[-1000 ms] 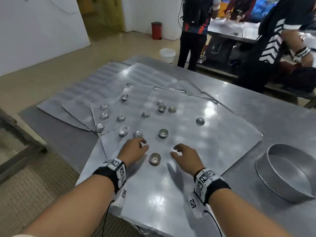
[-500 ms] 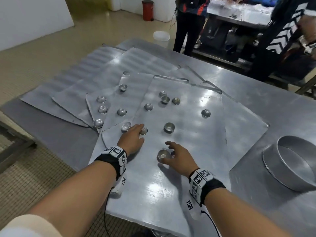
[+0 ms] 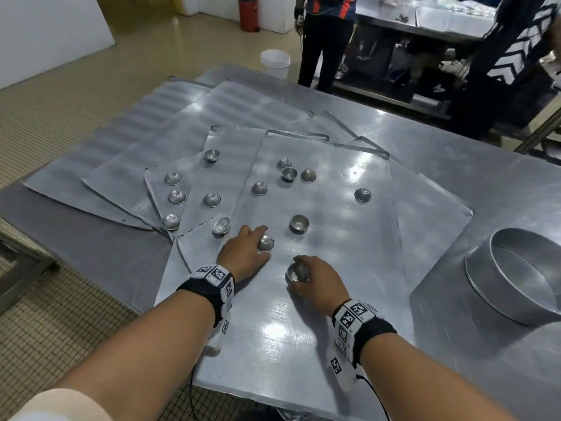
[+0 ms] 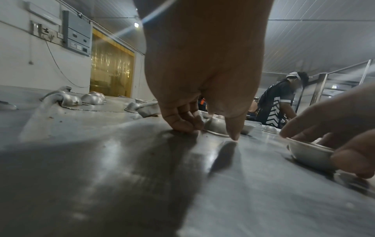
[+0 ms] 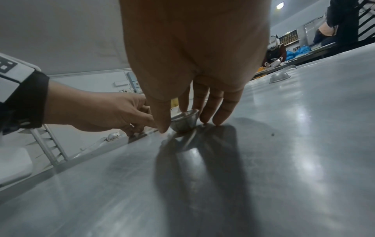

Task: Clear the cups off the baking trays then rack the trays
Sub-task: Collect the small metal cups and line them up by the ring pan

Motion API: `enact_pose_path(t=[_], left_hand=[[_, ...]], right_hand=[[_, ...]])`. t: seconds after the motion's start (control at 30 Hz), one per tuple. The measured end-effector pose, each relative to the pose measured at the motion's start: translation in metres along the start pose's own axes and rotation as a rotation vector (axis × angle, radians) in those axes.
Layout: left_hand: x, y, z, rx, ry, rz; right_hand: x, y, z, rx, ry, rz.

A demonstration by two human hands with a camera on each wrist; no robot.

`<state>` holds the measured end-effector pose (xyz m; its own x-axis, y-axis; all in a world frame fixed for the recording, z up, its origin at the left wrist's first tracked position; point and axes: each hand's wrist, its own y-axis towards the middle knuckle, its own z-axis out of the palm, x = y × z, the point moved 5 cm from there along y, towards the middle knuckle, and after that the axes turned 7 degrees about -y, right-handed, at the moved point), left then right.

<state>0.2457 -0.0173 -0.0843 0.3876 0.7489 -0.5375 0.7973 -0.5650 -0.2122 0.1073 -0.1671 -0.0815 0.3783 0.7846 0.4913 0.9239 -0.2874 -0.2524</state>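
Observation:
Several small metal cups, such as the upright one (image 3: 299,223), lie scattered upright and upside down over overlapping flat baking trays; the top tray (image 3: 334,314) lies under both hands. My left hand (image 3: 259,242) (image 4: 215,133) brackets an upside-down cup (image 3: 267,242) (image 4: 216,125), curled fingers on one side and thumb on the other, tips touching the tray. My right hand (image 3: 301,276) (image 5: 178,121) pinches an upright cup (image 3: 296,271) (image 5: 185,123) (image 4: 308,152) between thumb and index finger. That cup still sits on the tray.
More trays (image 3: 194,123) fan out to the left and overhang the steel table (image 3: 455,165). A round metal pan (image 3: 516,275) stands at the right. People work at another table behind. A white bucket (image 3: 274,62) and a red bin (image 3: 249,12) stand on the floor.
My left hand slid forward and closed round the upside-down cup. My right hand moved left onto the upright cup and pinched it. The view has tilted down and come closer.

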Motion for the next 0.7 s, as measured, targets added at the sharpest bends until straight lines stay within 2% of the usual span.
enact_pose_path(t=[0.33,0.53,0.7], left_hand=[[-0.014,0.001,0.002,-0.032,-0.076,0.071],[-0.021,-0.006,0.007,0.034,-0.149,0.093],[-0.023,-0.012,0.007,-0.023,-0.207,0.137]], right_hand=[[-0.018,-0.009,-0.006,-0.044,0.011,0.049],[-0.022,-0.009,-0.005,-0.045,0.037,0.067],[-0.025,-0.009,-0.004,-0.051,0.058,0.077]])
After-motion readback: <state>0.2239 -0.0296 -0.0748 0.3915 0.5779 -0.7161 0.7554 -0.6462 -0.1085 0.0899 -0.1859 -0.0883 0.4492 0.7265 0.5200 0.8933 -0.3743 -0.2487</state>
